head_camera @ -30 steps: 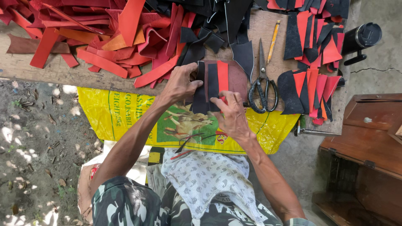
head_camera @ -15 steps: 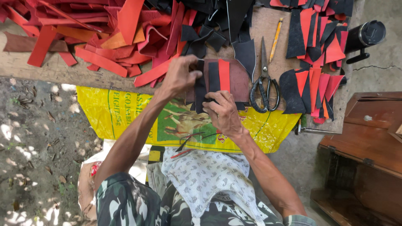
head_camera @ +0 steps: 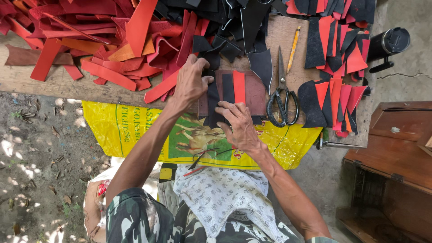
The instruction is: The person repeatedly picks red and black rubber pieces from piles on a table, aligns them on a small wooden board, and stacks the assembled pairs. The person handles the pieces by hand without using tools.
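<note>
While both hands press flat on it, the brown leather panel (head_camera: 252, 92) lies at the near edge of the tabletop (head_camera: 58, 83), black and red strips laid across its face. At its left edge the left hand (head_camera: 191, 83) pinches a black strip (head_camera: 213, 96) with curled fingers; at its lower edge the right hand (head_camera: 238, 126) spreads open over the strips, gripping nothing. Scissors (head_camera: 282, 96) rest just right of the panel, a yellow pencil (head_camera: 293, 42) beyond them. Red offcuts (head_camera: 103, 40) pile left of the panel.
</note>
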